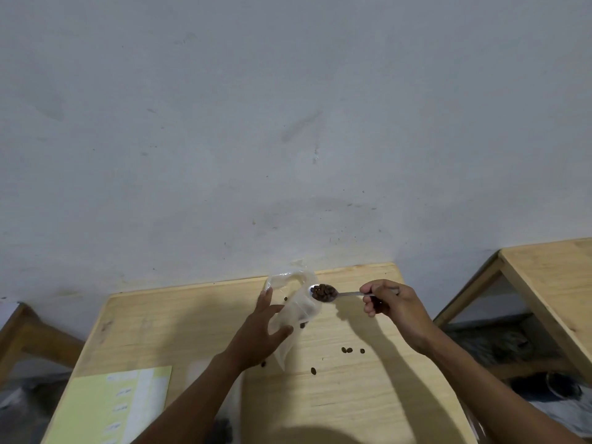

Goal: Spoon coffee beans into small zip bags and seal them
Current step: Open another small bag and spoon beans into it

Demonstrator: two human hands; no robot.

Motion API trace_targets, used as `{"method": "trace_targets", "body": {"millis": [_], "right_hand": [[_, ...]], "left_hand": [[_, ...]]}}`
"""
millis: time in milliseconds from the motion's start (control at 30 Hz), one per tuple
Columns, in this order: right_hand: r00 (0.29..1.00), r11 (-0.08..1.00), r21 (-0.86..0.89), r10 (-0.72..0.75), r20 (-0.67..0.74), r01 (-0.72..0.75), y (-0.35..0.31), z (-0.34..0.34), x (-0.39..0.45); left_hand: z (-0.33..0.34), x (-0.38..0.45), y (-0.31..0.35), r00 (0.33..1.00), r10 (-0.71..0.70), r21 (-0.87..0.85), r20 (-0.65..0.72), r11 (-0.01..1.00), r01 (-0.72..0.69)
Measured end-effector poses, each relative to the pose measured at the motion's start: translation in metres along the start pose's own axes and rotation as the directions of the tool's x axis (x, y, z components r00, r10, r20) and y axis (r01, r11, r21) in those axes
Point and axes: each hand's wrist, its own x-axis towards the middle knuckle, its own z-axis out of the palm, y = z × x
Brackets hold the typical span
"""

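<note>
My left hand (262, 328) holds a small clear zip bag (296, 302) upright over the wooden table (352, 395), thumb on one side and fingers on the other. The bag's mouth gapes open at the top, and a few beans show inside it. My right hand (389, 301) grips the handle of a metal spoon (323, 293) heaped with brown coffee beans. The spoon's bowl hovers right at the bag's mouth. Several loose beans (347, 350) lie scattered on the table below.
A pale green sheet (112, 408) lies at the table's near left. A dark pile at the bottom edge (222, 431) is blurred. A second wooden table (544, 283) stands to the right, another table's corner (19, 331) to the left. A grey wall rises behind.
</note>
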Motion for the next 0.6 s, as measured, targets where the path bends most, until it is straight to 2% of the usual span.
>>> {"method": "trace_targets", "body": {"millis": [67, 133, 233, 300, 367, 467, 600], "right_hand": [[0.998, 0.99, -0.136, -0.033, 0.061, 0.041, 0.0, 0.004, -0.003], [0.982, 0.923, -0.353, -0.104, 0.155, 0.154, 0.0, 0.008, -0.006], [0.912, 0.658, -0.653, -0.133, 0.389, 0.375, -0.003, 0.013, -0.008], [0.883, 0.585, -0.684, -0.13, 0.451, 0.436, -0.012, 0.011, -0.008], [0.907, 0.647, -0.651, -0.168, 0.386, 0.397, -0.022, 0.004, -0.005], [0.967, 0.843, -0.483, -0.16, 0.197, 0.237, -0.029, -0.01, 0.003], [0.99, 0.927, -0.347, -0.123, 0.076, 0.142, -0.003, 0.001, 0.023]], "left_hand": [[0.001, 0.0, 0.001, 1.0, 0.009, 0.015, 0.005, 1.0, -0.009], [0.003, 0.0, 0.001, 1.0, 0.021, 0.045, 0.018, 0.999, -0.022], [0.005, -0.001, 0.001, 0.999, 0.024, 0.077, 0.024, 0.997, -0.026], [0.005, -0.002, 0.0, 1.0, 0.009, 0.081, 0.025, 0.997, -0.011], [0.005, -0.004, -0.001, 1.0, -0.007, 0.086, 0.027, 0.996, 0.005], [0.002, -0.008, -0.004, 1.0, 0.024, 0.072, -0.002, 0.997, -0.024], [0.0, -0.01, -0.007, 0.998, 0.048, 0.089, 0.037, 0.995, -0.051]]}}
